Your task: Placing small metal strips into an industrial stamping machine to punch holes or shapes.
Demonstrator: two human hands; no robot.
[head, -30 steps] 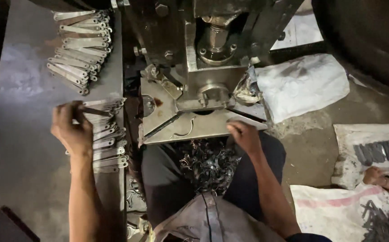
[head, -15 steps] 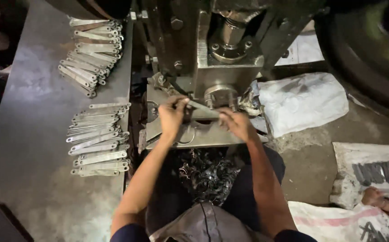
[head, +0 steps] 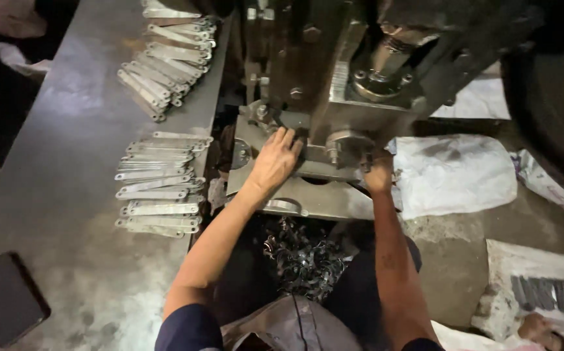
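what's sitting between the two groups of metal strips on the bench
Nothing: in the head view, a bare band of grey bench separates the far strips from the near strips. The left hand is off to the side, at the press.

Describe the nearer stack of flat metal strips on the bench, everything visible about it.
The nearer stack of metal strips lies on the grey metal bench, left of the press machine. About a dozen long, flat, silvery-grey pieces with rounded ends, some with small holes, lie roughly parallel and overlapping, running left to right. Neither hand touches them; the left hand is nearest.
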